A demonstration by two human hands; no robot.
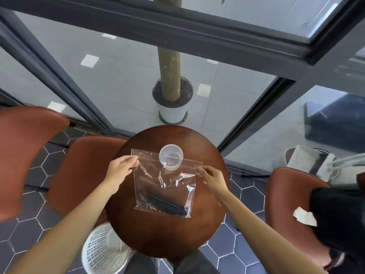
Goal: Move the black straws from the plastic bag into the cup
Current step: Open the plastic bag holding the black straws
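Fingers [132, 159] of both hands pinch the plastic bag's [165, 180] top corners, black straws [167, 204] lying at its bottom, beside the cup [171, 157].

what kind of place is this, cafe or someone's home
Probably a cafe or lounge corner: a small round wooden table with brown padded chairs around it, beside floor-to-ceiling glass panels, with a potted tree just outside.

Bare forearms, dark trousers [142, 264].

My left hand [120, 167] reaching forward, fingers pinched — my right hand [212, 176] likewise, both forearms outstretched, converging
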